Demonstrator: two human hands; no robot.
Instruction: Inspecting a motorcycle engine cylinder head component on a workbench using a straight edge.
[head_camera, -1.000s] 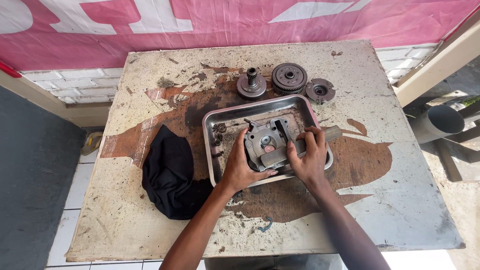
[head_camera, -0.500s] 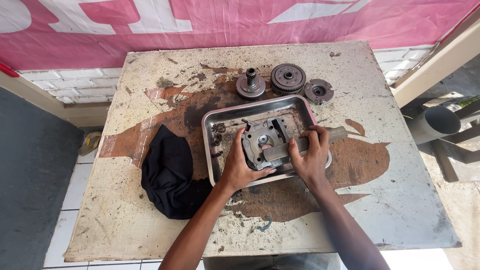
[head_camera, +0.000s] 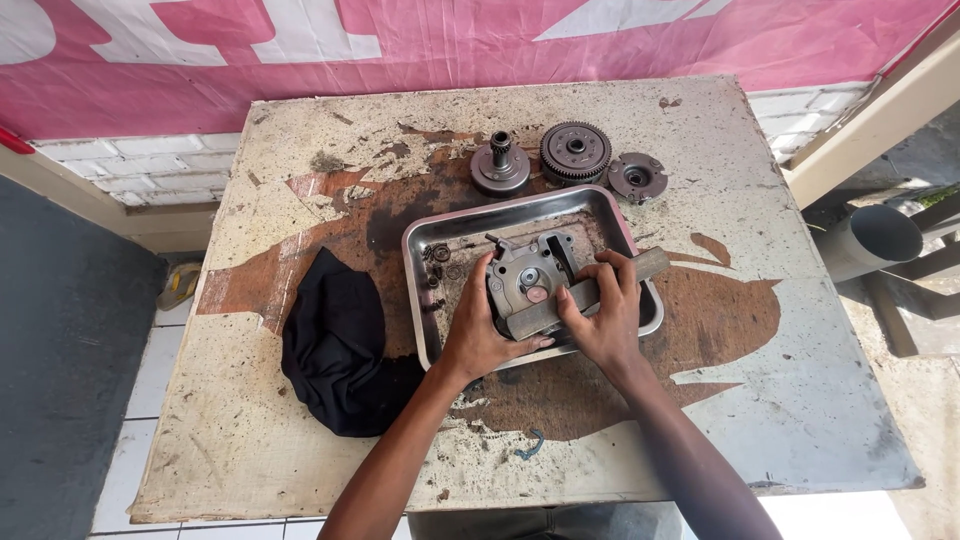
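Over the steel tray (head_camera: 425, 300), which sits near the middle of the stained table (head_camera: 790, 400), we have both hands on one grey cast-metal housing (head_camera: 528, 280). It rests inside the tray, toward its near right half. Our left hand (head_camera: 478, 335) wraps the housing's left flank, thumb up along the side and fingers curled under the near edge. Our right hand (head_camera: 605, 320) is closed around a flat metal bar (head_camera: 590, 293) and presses it down. The bar lies slantwise across the housing's near face, and its far end overhangs the tray's right rim.

Handling note: the housing looks like a solid casting, so we judge it heavy, rigid and not fragile. Its surfaces look oily, and so does the tray floor, so a slip is likely. The best hold appears to be the outer flanks, away from the round boss at the centre. The bar is stiff and is best gripped mid-length, as it is now.

Small washers (head_camera: 438, 255) lie loose in the tray's left part. Beyond the tray's far rim stand three round parts: a hub with a short shaft (head_camera: 499, 168), a toothed gear (head_camera: 575, 150) and a small drum (head_camera: 637, 177). Left of the tray lies a crumpled black cloth (head_camera: 335, 345). A small curved clip (head_camera: 530, 445) lies on the table nearer us than the tray.
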